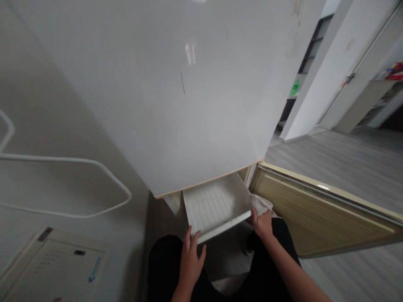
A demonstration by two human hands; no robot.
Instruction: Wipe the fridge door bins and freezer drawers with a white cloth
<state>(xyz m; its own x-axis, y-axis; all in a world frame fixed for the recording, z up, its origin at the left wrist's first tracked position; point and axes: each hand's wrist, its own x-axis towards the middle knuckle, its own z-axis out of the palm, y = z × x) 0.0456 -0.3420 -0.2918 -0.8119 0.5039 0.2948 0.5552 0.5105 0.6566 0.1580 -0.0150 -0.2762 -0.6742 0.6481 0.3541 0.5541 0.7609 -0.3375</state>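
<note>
A shallow white drawer (217, 205) with a ribbed bottom is pulled partway out from the lower part of a tall white fridge-like cabinet (189, 126). No items show inside it. My left hand (190, 260) is at the drawer's front left corner, fingers spread and fingertips touching the edge. At the front right corner, my right hand (263, 224) grips a crumpled whitish cloth (261, 204), which lies against the drawer's right side. Part of the cloth is hidden by the fingers.
To the right, the lower door (315, 209) stands swung out, its yellowish inner face beside my right arm. A white cable (103, 167) loops along the left wall, above a beige panel (63, 264). My knees flank the drawer. Grey wood-look floor (355, 163) extends at right.
</note>
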